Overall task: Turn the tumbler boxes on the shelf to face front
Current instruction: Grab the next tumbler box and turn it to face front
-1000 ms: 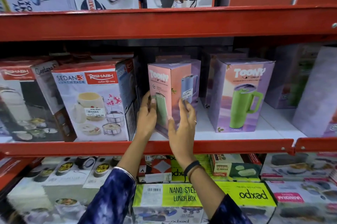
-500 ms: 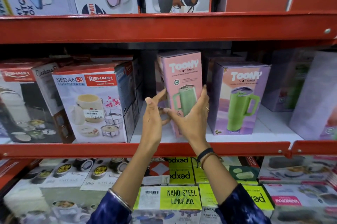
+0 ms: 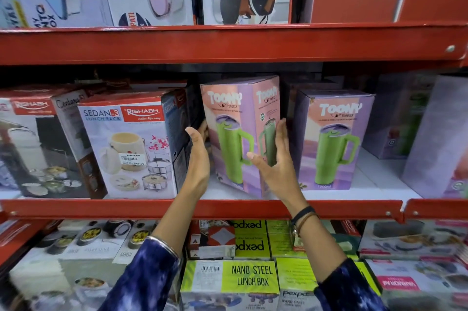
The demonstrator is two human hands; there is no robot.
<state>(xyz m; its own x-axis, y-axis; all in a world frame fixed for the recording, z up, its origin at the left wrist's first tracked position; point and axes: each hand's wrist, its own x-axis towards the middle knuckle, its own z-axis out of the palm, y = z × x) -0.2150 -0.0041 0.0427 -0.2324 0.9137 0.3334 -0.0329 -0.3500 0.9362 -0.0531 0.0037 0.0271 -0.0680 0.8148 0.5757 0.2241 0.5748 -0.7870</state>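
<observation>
A pink and lilac Toony tumbler box (image 3: 235, 108) stands on the middle shelf (image 3: 228, 208), its green-tumbler face angled slightly to the left of front. My left hand (image 3: 198, 158) presses flat against its left side. My right hand (image 3: 274, 161) holds its right front corner, thumb on the front face and fingers on the right side. A second Toony tumbler box (image 3: 334, 138) stands to the right, facing front. More lilac boxes (image 3: 395, 118) sit behind and further right, turned away or blurred.
A Rishabh Sedan-3 lunch pack box (image 3: 126, 146) stands close on the left of the held box. A red shelf beam (image 3: 228, 43) runs overhead. Lunch boxes (image 3: 250, 277) fill the shelf below. White shelf floor (image 3: 374, 176) shows at the right.
The held box has been turned on the shelf from its narrow side towards its front face. My left hand went from free beside it to flat on its left side.
</observation>
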